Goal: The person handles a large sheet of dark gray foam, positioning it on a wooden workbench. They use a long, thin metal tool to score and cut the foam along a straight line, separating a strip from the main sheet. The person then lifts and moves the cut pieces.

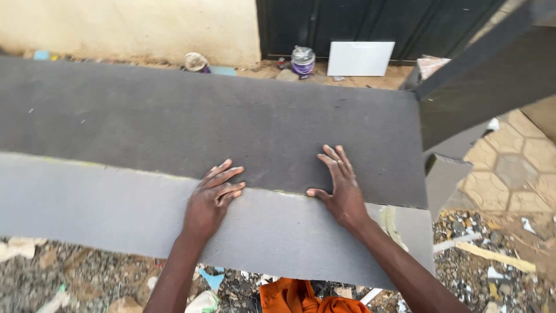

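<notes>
We see two long sheets of foam laid out flat in front of the person: a dark grey rectangular foam sheet (202, 122) farther away and a lighter grey rectangular foam sheet (87, 203) nearer, meeting along a straight seam with a thin yellowish line (116, 168) running in it.

Starting from the left, the far end of that seam has no hand on it, so we judge it could lift or drift apart there. Further along, the left hand (211, 200) lies palm down, its grip open and holding nothing, fingers spread right across the seam. The right hand (341, 185) also presses flat with an open grip, fingers on the dark sheet and thumb along the join. Uneven pressure between the two hands could slide one sheet against the other and leave the joint stepped.

To the right, the near sheet's edge overhangs gravel and scrap (492, 255), with orange cloth (301, 297) below; leaning hard there could bend or crease the foam. We cannot tell what carries the sheets underneath.
</notes>
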